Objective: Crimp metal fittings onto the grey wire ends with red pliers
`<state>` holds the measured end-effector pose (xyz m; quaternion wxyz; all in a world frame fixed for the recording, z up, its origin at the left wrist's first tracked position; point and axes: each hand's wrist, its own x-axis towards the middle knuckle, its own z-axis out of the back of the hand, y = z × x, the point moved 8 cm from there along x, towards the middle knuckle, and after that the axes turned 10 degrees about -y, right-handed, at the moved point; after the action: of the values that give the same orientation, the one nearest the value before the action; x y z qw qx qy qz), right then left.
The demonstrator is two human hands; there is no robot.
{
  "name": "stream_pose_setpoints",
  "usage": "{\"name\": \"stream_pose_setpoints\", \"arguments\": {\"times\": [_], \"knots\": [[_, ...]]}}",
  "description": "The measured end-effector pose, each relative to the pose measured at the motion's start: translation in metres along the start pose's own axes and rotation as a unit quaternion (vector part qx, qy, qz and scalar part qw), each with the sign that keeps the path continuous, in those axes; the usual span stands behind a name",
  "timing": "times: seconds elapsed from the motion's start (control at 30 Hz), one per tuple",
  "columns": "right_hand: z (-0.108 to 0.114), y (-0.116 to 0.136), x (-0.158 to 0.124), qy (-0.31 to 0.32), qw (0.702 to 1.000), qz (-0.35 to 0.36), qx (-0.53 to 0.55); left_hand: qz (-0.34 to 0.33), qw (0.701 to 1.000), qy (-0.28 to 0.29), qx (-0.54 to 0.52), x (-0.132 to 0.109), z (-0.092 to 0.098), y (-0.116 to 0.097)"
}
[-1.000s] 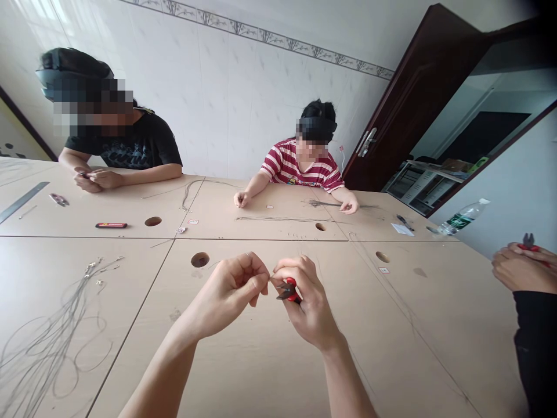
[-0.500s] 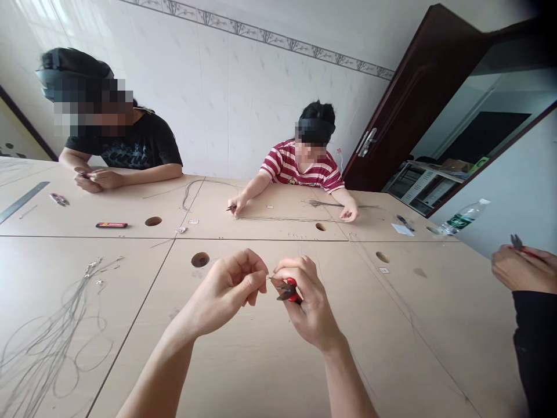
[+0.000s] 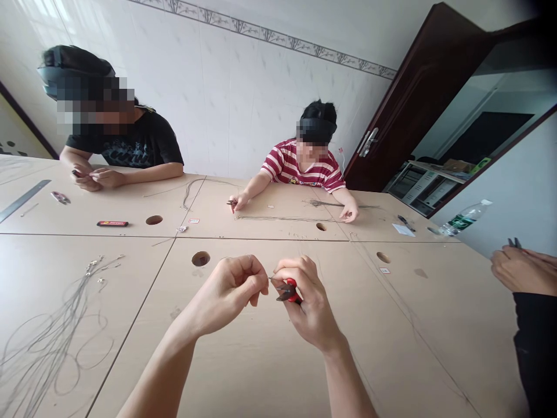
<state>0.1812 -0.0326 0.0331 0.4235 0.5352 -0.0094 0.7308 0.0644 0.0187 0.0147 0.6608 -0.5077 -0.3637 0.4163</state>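
My left hand [image 3: 235, 293] is closed in a pinch over the middle of the table. Whatever its fingertips hold is too small to make out; a tiny thin tip shows in the narrow gap between my hands. Close beside it, my right hand [image 3: 311, 305] is wrapped around red-handled pliers [image 3: 287, 290], their dark jaws pointing left and slightly parted. The right thumb and forefinger also pinch together at that thin tip. On the table at left lies a loose bundle of thin grey wires [image 3: 72, 316] with small pale ends.
Across the table [image 3: 261, 360] two people work with their hands; another person's hands [image 3: 522, 267] hold pliers at right. Thin wire [image 3: 413, 328] trails over the right side. A bottle [image 3: 467, 217], a red-black marker-like stick [image 3: 112, 223], a metal ruler [image 3: 26, 198] and round holes [image 3: 201, 259] are there too.
My left hand has turned very slightly, its fingertips now closer to the right hand's. My right hand and pliers stay put. The pliers at far right have tilted more upright.
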Motion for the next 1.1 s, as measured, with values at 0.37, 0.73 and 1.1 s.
{"name": "stream_pose_setpoints", "arguments": {"times": [0.37, 0.73, 1.1], "knots": [[-0.004, -0.002, -0.003, 0.018, 1.000, -0.008, -0.005, 0.002, 1.000, 0.001, 0.000, 0.002, 0.000, 0.003], [-0.005, -0.001, -0.003, 0.022, 1.000, 0.002, -0.013, -0.001, 1.000, 0.015, -0.005, 0.002, -0.002, 0.005], [0.002, -0.014, -0.004, 0.047, 0.998, -0.038, 0.013, 0.007, 0.999, 0.003, 0.031, 0.002, 0.006, 0.010]]}}
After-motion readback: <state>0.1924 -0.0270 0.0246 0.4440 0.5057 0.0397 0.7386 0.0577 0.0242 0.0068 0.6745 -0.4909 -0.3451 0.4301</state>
